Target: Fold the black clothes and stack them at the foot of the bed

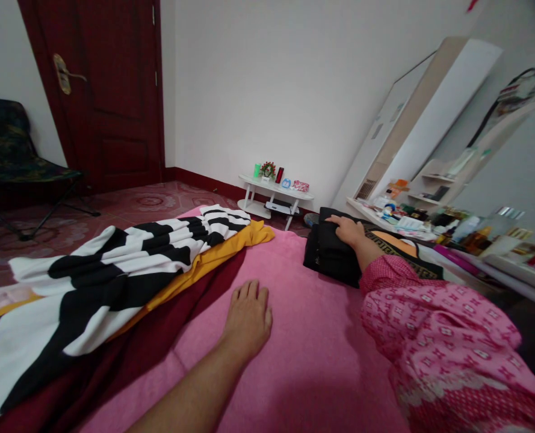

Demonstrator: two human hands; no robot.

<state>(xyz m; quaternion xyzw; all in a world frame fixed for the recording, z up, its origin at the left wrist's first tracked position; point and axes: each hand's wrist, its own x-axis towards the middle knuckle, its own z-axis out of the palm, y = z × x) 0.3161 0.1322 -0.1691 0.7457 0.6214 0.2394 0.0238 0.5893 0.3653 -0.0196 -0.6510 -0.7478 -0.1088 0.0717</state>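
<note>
My left hand lies flat on the pink bedspread, fingers stretched forward, holding nothing. At the bed's right edge, my right hand rests on top of a folded stack of black clothes, its fingers spread over the cloth. A pink patterned sleeve covers that arm. To the left of my left hand spreads a black-and-white striped garment. Beneath it show a yellow garment and a dark red cloth.
A dressing table crowded with bottles stands along the right, beside a tall white cabinet. Ahead by the wall is a small white table with little items. A folding chair stands left of a dark red door.
</note>
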